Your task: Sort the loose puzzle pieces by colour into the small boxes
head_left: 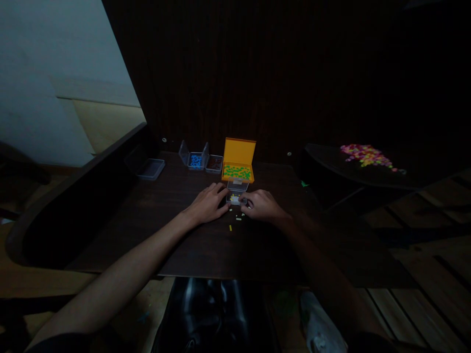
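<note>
A small clear plastic box (235,203) stands between my hands, its lid (237,186) raised at the back, with white and yellow bits inside. My left hand (210,204) steadies the box from the left, fingertips and thumb bent around that side. At the right end of the box, my right hand (260,205) is closed, thumb and fingers pinched together; anything between them is too small to make out. Several tiny pale pieces (238,218) lie on the tabletop just in front of the box. Closer to me is a short yellow strip (230,228).
Behind stands an orange case (239,149), lid up, with green pieces. To its left are a box with dark pieces (214,164), a box of blue pieces (196,161) and a clear container (151,169). A colourful pile (368,156) lies on the right-hand ledge. A raised side panel (79,191) borders the left.
</note>
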The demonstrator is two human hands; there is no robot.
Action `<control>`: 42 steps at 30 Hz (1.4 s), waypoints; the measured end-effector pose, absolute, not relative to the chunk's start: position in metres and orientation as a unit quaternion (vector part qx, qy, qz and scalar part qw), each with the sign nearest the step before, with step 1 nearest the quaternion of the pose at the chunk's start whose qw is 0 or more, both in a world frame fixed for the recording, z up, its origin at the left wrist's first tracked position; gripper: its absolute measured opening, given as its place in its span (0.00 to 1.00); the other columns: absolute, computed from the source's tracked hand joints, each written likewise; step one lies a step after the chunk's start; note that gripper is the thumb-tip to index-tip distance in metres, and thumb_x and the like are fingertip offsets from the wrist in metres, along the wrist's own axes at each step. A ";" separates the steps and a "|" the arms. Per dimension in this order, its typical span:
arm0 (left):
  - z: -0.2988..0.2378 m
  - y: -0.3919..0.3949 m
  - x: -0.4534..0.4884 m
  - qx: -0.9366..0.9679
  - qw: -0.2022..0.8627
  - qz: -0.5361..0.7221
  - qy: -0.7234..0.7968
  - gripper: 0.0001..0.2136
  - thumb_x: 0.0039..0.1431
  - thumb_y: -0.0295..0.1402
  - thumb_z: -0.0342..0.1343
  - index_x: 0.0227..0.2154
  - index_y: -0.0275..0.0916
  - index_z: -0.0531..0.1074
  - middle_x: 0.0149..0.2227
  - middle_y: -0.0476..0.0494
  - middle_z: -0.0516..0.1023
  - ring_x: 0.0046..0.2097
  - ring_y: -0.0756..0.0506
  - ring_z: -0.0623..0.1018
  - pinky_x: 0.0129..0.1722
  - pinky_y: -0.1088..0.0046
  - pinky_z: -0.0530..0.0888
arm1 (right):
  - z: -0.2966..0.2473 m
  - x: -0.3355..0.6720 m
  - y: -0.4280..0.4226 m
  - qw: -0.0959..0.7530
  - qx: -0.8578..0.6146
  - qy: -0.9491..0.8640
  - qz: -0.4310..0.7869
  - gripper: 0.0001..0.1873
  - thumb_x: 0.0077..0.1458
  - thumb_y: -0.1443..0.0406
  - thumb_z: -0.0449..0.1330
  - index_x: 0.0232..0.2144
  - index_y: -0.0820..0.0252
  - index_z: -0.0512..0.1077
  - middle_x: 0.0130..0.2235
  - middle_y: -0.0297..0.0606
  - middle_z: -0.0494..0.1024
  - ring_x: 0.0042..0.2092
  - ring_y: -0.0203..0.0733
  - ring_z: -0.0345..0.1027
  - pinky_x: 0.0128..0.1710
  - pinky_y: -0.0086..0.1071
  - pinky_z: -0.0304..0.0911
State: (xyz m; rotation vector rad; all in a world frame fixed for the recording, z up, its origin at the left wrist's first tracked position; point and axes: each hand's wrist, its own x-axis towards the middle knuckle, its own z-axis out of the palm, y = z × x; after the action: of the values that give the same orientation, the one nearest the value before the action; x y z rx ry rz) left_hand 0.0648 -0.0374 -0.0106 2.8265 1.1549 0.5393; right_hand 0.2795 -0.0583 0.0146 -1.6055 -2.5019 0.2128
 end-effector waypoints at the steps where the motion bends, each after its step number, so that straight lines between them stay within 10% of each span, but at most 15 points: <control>1: -0.011 -0.037 0.065 0.911 0.020 0.173 0.373 0.14 0.65 0.39 0.50 0.48 0.37 0.68 0.50 0.37 0.69 0.49 0.38 0.71 0.51 0.57 0.72 | 0.015 0.279 -0.059 0.073 -0.539 -0.837 0.066 0.14 0.52 0.62 0.59 0.40 0.56 0.78 0.30 0.38 0.78 0.31 0.40 0.68 0.31 0.30 0.53; 42: -0.007 -0.039 0.065 0.914 0.030 0.164 0.371 0.12 0.64 0.37 0.51 0.47 0.38 0.69 0.47 0.39 0.70 0.48 0.39 0.71 0.50 0.59 0.72 | 0.007 0.266 -0.068 0.097 -0.372 -0.882 0.272 0.03 0.51 0.66 0.64 0.29 0.60 0.78 0.20 0.26 0.68 0.23 0.30 0.60 0.28 0.26 0.53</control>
State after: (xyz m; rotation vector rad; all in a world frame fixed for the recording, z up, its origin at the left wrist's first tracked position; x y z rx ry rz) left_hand 0.0649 -0.0391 -0.0072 2.8176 1.1425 0.5041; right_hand 0.2664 -0.0680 0.0074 -1.1017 -2.6130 0.8064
